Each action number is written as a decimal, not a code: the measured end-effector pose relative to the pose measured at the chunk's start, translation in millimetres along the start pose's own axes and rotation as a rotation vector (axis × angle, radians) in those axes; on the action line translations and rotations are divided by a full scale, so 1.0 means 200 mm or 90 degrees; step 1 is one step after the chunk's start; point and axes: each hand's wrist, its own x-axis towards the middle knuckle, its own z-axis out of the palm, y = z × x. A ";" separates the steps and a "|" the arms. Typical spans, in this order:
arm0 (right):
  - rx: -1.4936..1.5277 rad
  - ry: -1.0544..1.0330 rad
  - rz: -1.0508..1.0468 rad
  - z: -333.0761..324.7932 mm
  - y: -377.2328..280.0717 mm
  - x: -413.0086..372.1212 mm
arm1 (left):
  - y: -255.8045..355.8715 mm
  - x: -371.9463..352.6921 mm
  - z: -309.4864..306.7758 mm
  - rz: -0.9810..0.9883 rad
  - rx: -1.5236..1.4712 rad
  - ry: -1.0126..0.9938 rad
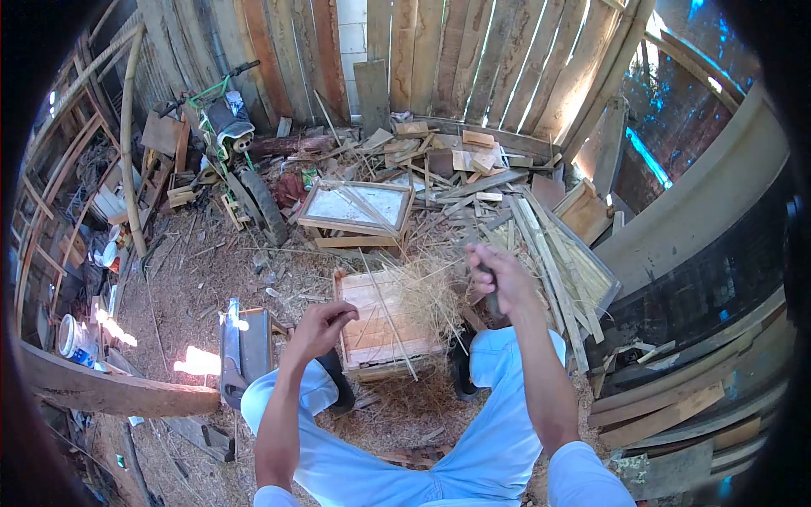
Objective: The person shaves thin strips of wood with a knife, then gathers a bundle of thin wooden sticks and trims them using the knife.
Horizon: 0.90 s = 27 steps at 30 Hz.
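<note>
My right hand (507,283) is raised over the right side of a low wooden box (359,325), its fingers wrapped round a dark-handled knife (488,296). The knife's blade is hard to make out against the clutter. My left hand (325,328) hovers at the box's left edge with its fingers pinched together; whatever they hold, if anything, does not show. A tangled heap of thin pale shavings (422,296) covers the right part of the box. One long thin strip (384,308) lies slanting across its top, between my feet.
Ahead lies a wooden frame (355,207) with a pale panel, backed by a pile of scrap wood (456,160). Long planks (549,262) lean at the right. A bike (241,169) stands at the back left. A beam (110,389) runs along the left.
</note>
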 end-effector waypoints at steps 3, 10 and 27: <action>0.011 0.037 -0.037 -0.07 -0.10 -0.03 | 0.02 -0.04 -0.07 -0.086 -0.003 -0.009; 0.047 0.137 -0.212 -0.37 -0.21 -0.04 | -0.12 -0.08 -0.10 -0.098 -0.008 0.013; -0.645 -0.001 -0.153 0.31 0.50 0.07 | -0.09 0.29 0.27 -0.148 -0.633 0.236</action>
